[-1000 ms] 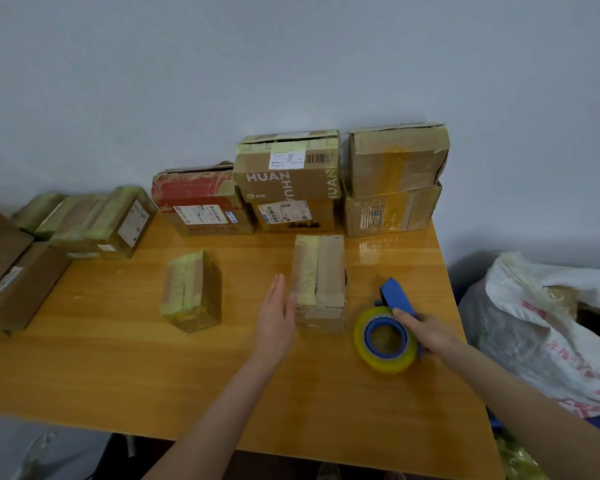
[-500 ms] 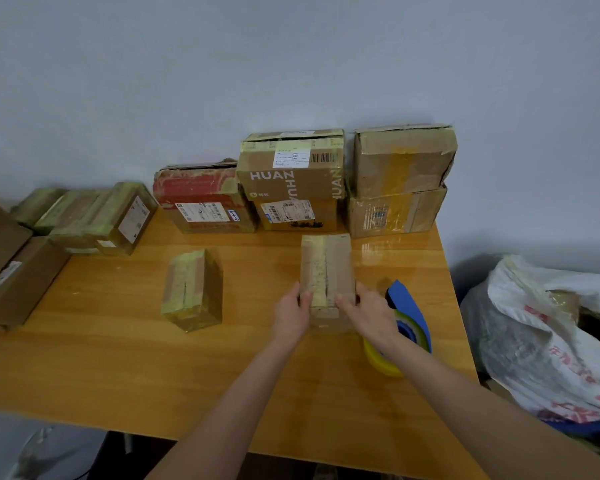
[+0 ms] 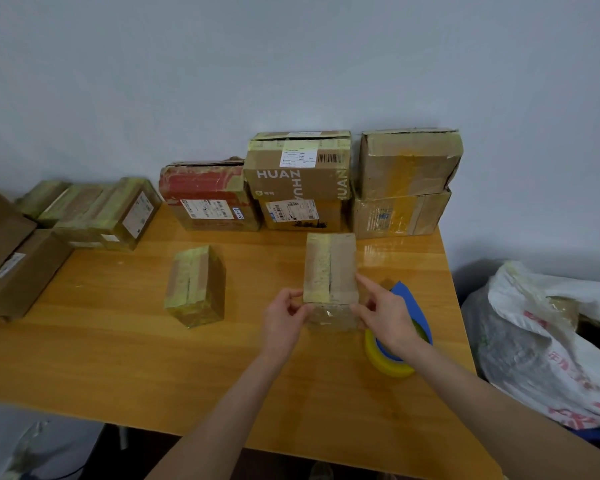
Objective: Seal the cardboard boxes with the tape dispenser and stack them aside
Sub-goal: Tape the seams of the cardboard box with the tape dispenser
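A small taped cardboard box (image 3: 330,268) lies in the middle of the wooden table (image 3: 118,348). My left hand (image 3: 282,322) pinches its near left corner and my right hand (image 3: 387,318) holds its near right corner. A strip of clear tape runs over the box's near end between my fingers. The blue tape dispenser (image 3: 400,341) with its yellow roll rests on the table just right of the box, partly hidden by my right wrist. Another small taped box (image 3: 194,285) sits to the left, apart from both hands.
Stacked boxes line the wall: a red-taped one (image 3: 208,199), a HUAN box (image 3: 297,168) on another, and two brown ones (image 3: 404,188) at the right. More boxes (image 3: 84,216) lie at the table's left end. A white sack (image 3: 548,341) stands right of the table.
My right hand has let go of the tape dispenser and come over to the box. Both hands now grip the box's near end, where only the left hand was beside it before.
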Motion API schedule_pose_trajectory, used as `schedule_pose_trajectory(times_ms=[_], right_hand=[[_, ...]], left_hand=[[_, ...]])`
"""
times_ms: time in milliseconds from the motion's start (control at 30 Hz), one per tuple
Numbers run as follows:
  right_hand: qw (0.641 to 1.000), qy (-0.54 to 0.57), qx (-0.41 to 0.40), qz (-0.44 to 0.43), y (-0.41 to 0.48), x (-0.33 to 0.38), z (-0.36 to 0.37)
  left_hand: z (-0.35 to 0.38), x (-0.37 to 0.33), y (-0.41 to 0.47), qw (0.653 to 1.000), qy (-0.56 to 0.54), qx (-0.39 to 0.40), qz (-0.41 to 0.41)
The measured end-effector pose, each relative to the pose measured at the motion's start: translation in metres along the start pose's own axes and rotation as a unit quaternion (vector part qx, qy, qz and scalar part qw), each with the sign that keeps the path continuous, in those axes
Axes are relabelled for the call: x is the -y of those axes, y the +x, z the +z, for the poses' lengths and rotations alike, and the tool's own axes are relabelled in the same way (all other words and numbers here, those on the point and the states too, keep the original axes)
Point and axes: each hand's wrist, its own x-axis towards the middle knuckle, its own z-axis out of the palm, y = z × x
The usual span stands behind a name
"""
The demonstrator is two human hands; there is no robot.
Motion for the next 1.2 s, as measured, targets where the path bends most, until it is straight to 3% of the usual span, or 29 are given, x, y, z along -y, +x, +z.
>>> schedule_pose_trajectory(times_ms=[200,300,500,600,667,933,1067,1200], right_hand=[[0.974,-0.221,-0.007,-0.048,0.010,0.008,-0.004],[0.957,-0.287,-0.002,-0.047,0.014,0.010,0.000],[0.973,-0.208,0.038,-0.087,0.021,-0.005,-0.002],[0.982,-0.156,0.079,-0.076,0.024,-0.014,-0.011],[0.986,-0.135,0.064,-0.076,0.023,-0.017,-0.009],[0.986,-0.141,0.033,-0.085,0.021,-0.017,-0.003],[0.997,-0.071,-0.022,-0.010,0.024,-0.008,-0.003],[0.998,-0.029,0.022,0.060,0.024,-0.005,0.008]], left_hand=[[-0.001,-0.003,0.010,0.973,0.208,0.002,0.099],[0.004,-0.005,0.019,0.970,0.220,0.045,0.096],[0.003,0.008,0.026,0.965,0.219,0.070,0.126],[-0.004,0.011,0.026,0.976,0.158,0.095,0.119],[-0.003,0.009,0.023,0.981,0.129,0.110,0.091],[0.015,-0.005,0.019,0.985,0.162,0.046,0.038],[0.023,-0.018,0.019,0.988,0.152,0.030,0.007],[0.034,-0.025,0.017,0.991,0.113,0.066,-0.037]])
